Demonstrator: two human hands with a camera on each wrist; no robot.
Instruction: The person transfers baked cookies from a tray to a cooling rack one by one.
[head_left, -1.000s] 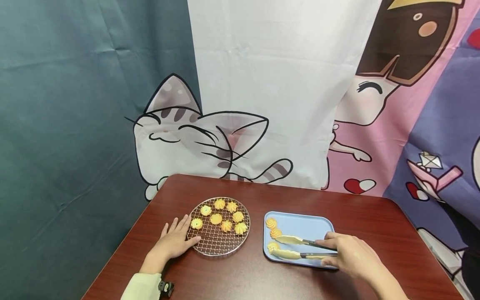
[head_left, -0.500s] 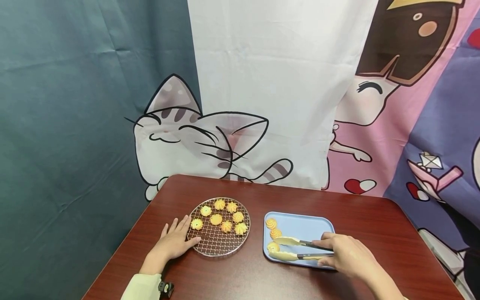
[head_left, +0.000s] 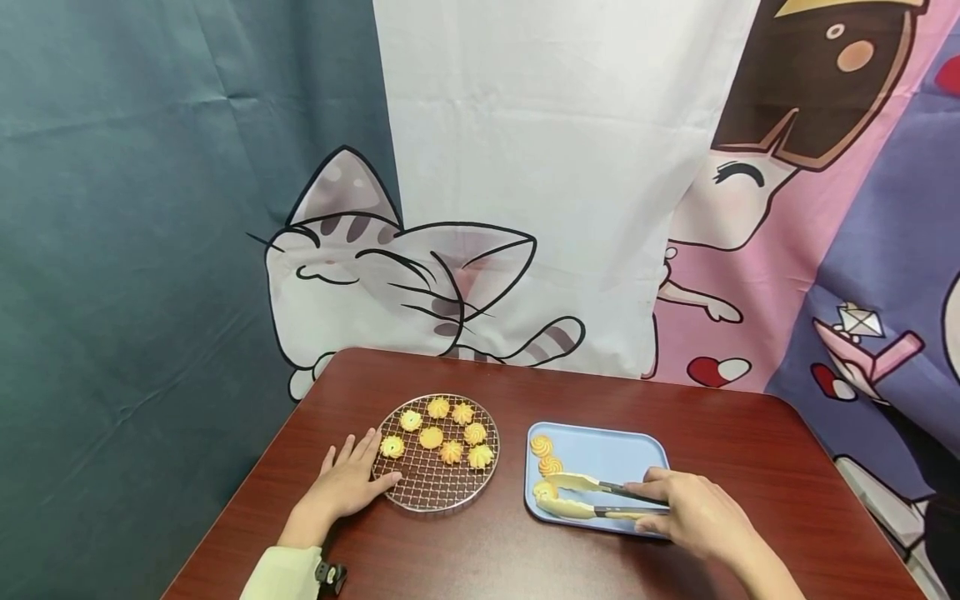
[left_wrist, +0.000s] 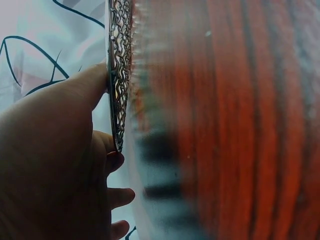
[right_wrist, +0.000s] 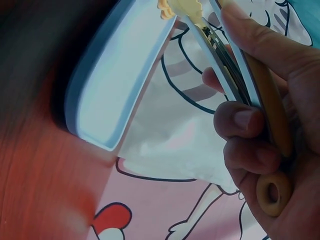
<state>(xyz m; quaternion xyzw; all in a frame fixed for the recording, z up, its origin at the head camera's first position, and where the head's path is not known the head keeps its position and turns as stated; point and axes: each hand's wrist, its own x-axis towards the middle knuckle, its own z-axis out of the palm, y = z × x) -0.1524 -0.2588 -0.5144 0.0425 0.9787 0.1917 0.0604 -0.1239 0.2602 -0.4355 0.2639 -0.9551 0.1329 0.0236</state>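
In the head view my left hand [head_left: 345, 483] lies with fingers spread at the left rim of a round wire cooling rack [head_left: 427, 493], thumb and forefinger touching it. The left wrist view has the rack [left_wrist: 119, 75] edge-on beside the thumb. Several piped cookies [head_left: 431, 437] sit on the mesh. My right hand [head_left: 697, 512] grips a pair of tongs [head_left: 573, 482] with cream tips over a blue tray [head_left: 622, 454]. Between the tips lies a pale cookie [head_left: 543, 490]; whether both touch it I cannot tell. Curled fingers hold the tongs [right_wrist: 270, 95] in the right wrist view.
Two swirled cookies [head_left: 541, 446] lie along the tray's left side, behind the tongs. Rack and tray stand apart on a dark red-brown wooden table [head_left: 480, 554]. Curtains with cartoon prints [head_left: 487, 167] hang behind the table's far edge.
The tongs have shifted slightly to the left, and their tips have come closer together around the pale cookie. My left hand stays in place on the rack's rim.
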